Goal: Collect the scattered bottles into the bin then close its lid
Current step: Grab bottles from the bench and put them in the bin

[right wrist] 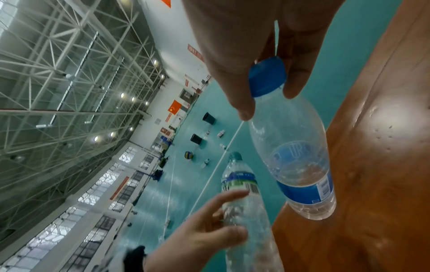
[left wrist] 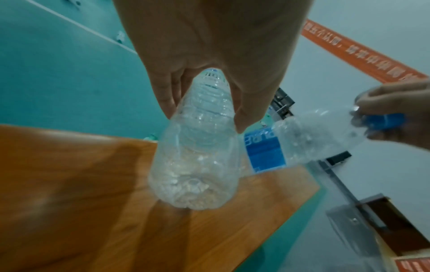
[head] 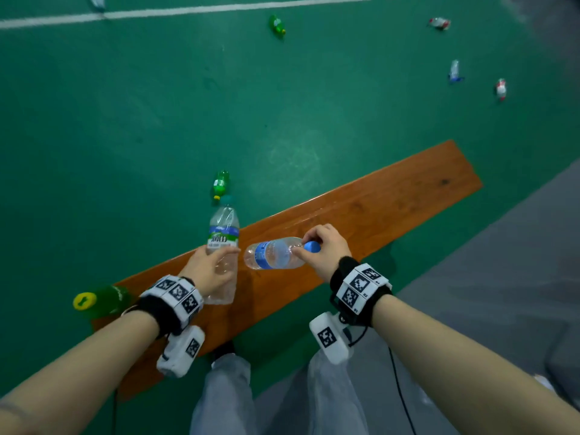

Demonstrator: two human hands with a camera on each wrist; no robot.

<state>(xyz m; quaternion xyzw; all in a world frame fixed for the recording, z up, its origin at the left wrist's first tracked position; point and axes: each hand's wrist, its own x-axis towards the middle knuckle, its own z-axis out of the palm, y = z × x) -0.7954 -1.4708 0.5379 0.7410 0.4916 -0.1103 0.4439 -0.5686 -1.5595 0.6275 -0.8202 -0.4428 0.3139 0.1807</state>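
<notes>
Gripping a clear green-labelled bottle point(head: 223, 243) round its lower body, the left hand point(head: 209, 270) holds it above the wooden bench point(head: 376, 208). The right hand point(head: 326, 248) pinches the blue cap point(head: 311, 246) of a blue-labelled bottle point(head: 273, 254), which hangs sideways over the bench, just beside the first. More bottles lie scattered on the green floor point(head: 125, 120), one green bottle point(head: 221, 184) near the bench. No bin shows in the head view.

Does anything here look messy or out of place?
Yes. Plastic bottles lie scattered on their sides across the green court floor, such as a green bottle near the wooden bench and another farther off. Each hand already holds a clear bottle.
</notes>
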